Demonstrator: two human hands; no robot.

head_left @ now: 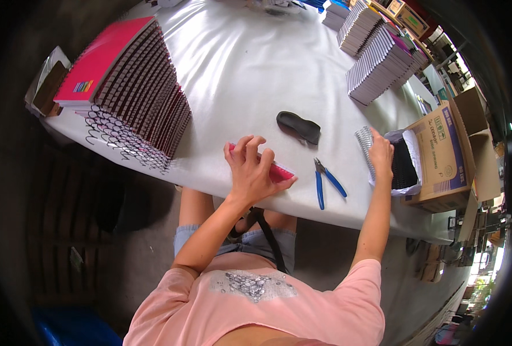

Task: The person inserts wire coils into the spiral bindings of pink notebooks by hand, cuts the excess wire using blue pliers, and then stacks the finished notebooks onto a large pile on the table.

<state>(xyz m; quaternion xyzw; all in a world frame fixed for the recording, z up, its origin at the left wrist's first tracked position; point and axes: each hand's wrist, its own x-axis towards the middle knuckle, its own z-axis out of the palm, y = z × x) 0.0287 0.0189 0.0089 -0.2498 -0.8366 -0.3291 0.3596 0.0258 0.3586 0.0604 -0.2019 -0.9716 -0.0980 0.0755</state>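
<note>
My left hand [250, 173] is closed around a pink-red notebook [282, 172] at the table's near edge, its fingers curled over the top. Only a strip of the notebook's edge shows past the fingers. Over to the right, my right hand [381, 153] grips a grey spiral binding coil [364, 144], just left of an opened carton. Between the two hands lies a pair of blue-handled wire cutters [329, 183] with its handles spread. Farther back, a black elongated object [298, 127] rests on the cloth; its kind is unclear.
A tall stack of red-covered spiral notebooks [135, 86] stands at the left. At the right, the cardboard box [440, 150] holds dark coils [405, 167] in a white liner. Stacked pads [377, 69] occupy the far right of the white-covered table [233, 75].
</note>
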